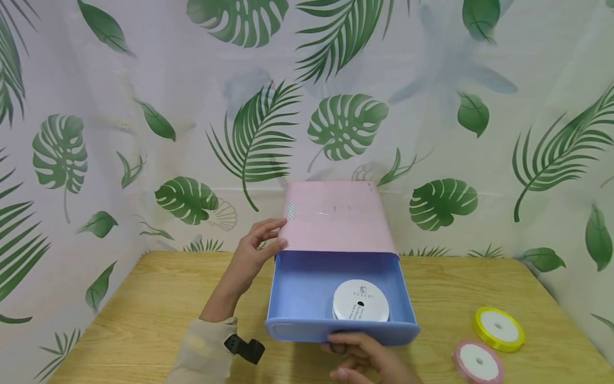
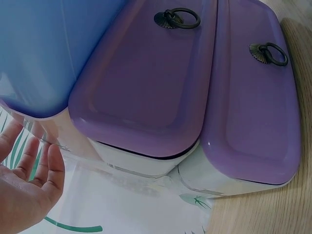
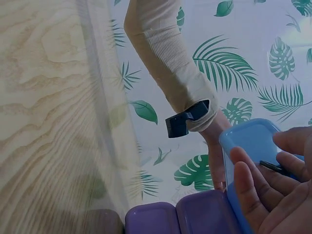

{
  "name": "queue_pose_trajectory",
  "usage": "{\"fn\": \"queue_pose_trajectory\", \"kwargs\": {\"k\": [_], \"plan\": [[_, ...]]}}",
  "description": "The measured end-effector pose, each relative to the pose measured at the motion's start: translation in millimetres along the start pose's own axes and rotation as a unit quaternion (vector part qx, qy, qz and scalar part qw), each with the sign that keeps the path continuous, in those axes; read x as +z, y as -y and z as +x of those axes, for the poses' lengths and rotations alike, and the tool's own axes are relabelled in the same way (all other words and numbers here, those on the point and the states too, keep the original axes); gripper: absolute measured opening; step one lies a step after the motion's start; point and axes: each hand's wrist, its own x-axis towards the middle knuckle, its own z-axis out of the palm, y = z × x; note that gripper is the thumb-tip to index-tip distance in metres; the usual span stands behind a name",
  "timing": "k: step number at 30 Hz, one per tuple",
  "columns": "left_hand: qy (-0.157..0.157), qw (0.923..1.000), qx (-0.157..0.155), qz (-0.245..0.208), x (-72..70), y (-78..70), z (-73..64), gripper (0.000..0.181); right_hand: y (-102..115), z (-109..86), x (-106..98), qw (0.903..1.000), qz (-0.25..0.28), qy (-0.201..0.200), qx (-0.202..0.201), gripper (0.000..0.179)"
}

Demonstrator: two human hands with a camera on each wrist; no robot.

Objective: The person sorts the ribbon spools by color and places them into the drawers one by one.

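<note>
A small drawer unit with a pink top (image 1: 336,218) stands on the table, its blue top drawer (image 1: 302,282) pulled out. Inside lies a white ribbon spool (image 1: 361,301) with printed lettering, near the drawer's front. My left hand (image 1: 256,250) touches the left side of the pink casing with its fingers extended. At the drawer's front, my right hand (image 1: 369,360) holds the dark ring pull (image 3: 274,167) with its fingers. Two purple drawers (image 2: 146,73) below are closed, each with a bronze ring pull (image 2: 183,18).
To the right on the wooden table (image 1: 144,309) lie a yellow ribbon spool (image 1: 499,328) and a pink ribbon spool (image 1: 478,361), both with white centres. A leaf-patterned cloth (image 1: 345,69) hangs behind the table and at its sides.
</note>
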Motion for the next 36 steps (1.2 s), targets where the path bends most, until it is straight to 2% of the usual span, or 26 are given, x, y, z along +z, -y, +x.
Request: {"fn": "queue_pose_trajectory", "kwargs": {"k": [6, 15, 18, 24, 30, 36], "plan": [[0.001, 1.0000, 0.001, -0.002, 0.1, -0.3, -0.5, 0.050, -1.1, 2.3, 5.3, 0.9995, 0.021, -0.022, 0.002, 0.031], [0.000, 1.0000, 0.004, -0.002, 0.4, 0.3, -0.6, 0.050, -2.0, 3.7, 4.4, 0.9983, 0.048, -0.019, -0.029, 0.031], [0.001, 1.0000, 0.005, -0.002, -0.3, 1.1, -0.1, 0.049, 0.2, 5.6, 4.5, 0.9984, 0.038, -0.024, -0.035, 0.032], [0.003, 1.0000, 0.005, -0.002, -1.3, 0.7, 1.0, 0.049, 5.7, 14.8, -0.6, 0.9959, 0.009, -0.039, -0.081, 0.035], [0.001, 1.0000, -0.001, -0.002, -1.2, -0.1, 1.3, 0.048, 12.6, 23.8, -9.2, 0.9968, 0.007, -0.041, -0.068, 0.032], [0.002, 1.0000, 0.000, 0.001, -2.0, 0.2, 0.6, 0.048, 18.7, 33.2, -11.5, 0.9964, 0.009, -0.044, -0.073, 0.030]]}}
